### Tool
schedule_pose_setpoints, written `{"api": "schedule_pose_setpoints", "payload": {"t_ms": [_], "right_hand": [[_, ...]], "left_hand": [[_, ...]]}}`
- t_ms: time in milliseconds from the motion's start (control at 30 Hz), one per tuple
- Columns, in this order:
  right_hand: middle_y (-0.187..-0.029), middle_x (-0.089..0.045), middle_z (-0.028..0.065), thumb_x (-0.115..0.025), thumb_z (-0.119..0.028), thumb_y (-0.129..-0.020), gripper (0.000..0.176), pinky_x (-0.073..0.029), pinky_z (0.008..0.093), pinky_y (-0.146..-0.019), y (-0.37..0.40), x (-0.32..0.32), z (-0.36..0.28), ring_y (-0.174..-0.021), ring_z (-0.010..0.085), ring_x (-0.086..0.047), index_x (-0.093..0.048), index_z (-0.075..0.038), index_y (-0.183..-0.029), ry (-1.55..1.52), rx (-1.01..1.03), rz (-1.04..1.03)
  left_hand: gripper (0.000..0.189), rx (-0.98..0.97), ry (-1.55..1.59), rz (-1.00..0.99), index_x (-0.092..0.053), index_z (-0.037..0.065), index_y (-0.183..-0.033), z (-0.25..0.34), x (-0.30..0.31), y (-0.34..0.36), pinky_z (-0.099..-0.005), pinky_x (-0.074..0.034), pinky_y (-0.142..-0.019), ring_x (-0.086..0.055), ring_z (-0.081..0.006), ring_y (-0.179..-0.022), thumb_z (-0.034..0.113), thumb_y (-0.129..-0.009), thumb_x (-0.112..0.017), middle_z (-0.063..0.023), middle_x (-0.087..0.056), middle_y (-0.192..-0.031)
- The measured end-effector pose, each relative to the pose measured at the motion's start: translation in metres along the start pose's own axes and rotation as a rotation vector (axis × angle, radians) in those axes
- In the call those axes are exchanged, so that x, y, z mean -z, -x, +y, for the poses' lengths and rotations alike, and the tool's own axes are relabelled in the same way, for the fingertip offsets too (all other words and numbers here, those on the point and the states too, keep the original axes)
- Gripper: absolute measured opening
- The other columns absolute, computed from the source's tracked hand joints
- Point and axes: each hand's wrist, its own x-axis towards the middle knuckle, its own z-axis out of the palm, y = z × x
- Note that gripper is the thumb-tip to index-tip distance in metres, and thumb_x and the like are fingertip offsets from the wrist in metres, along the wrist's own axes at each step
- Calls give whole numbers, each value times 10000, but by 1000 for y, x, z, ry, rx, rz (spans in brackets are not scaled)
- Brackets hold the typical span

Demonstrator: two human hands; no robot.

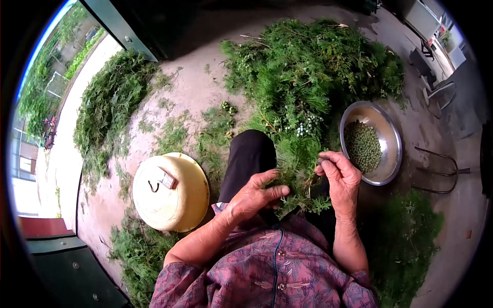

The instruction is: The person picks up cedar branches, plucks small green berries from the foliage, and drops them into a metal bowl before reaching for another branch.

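Over the lap, fingers first: right hand point(343, 180), thumb and forefinger drawn together at the tips, anything pinched between them too small to tell; left hand point(251, 197), thumb and fingers apart, gripping nothing visible. Between and beneath them, one loose tangle of feathery green sprigs point(306, 187). Pose: both elbows bent, forearms angled up from the sides, right hand raised and curled, left hand reaching inward with its thumb toward the right. Just beside the right hand, one steel bowl point(395, 154), part-filled with small green berries point(362, 147), massed toward the hand's side. Hazards, in my judgement: an outward swing of that wrist might catch the rim and spill the berries; a loose pinch might drop something small among the foliage. Farther out: one large heap of cut branches point(308, 66) ahead; one upturned cream basin point(159, 192) at left; one pronged metal tool point(454, 174) beyond the bowl.
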Motion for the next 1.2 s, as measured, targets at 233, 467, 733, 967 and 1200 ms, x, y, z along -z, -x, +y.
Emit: {"api": "schedule_pose_setpoints", "payload": {"t_ms": [233,467,733,967,1200], "right_hand": [[-755,-589,29,-531,-77,-866,149,-447,210,-542,-9,41,62,-596,88,-550,-597,1,-975,-93,-228,194],[-730,-571,18,-516,-101,-881,166,-435,199,-522,-11,39,59,-588,80,-538,-577,-6,-1003,-105,-216,256],[-744,-582,31,-541,-73,-851,151,-447,211,-527,-3,-13,37,-573,91,-554,-585,10,-969,9,-225,-70],[-726,-594,44,-537,-48,-809,161,-457,226,-511,-13,-14,69,-575,102,-573,-602,27,-936,162,-359,-296],[-769,-636,101,-562,-113,-810,190,-459,287,-533,-39,-1,148,-593,152,-605,-614,-13,-963,338,-577,-297]], "left_hand": [[542,81,158,-52,-248,-66,-1305,12,62,16,-333,-539,-543,-627,-259,-604,36,-851,-526,-162,-599,-808],[613,-1189,631,640,-178,62,-1348,145,224,105,-498,-377,-979,-329,-344,-1246,314,-893,-503,-202,-206,-1395],[303,-719,602,440,-463,22,-1152,80,162,7,-266,-504,-647,-587,-151,-709,174,-896,-517,-86,-600,-879],[233,-439,590,172,-523,32,-1081,79,86,-92,-227,-482,-593,-570,-116,-646,151,-882,-534,-44,-604,-800],[231,-417,625,272,-523,43,-1084,77,85,-169,-248,-476,-588,-534,-120,-653,154,-881,-528,-31,-574,-793]]}}
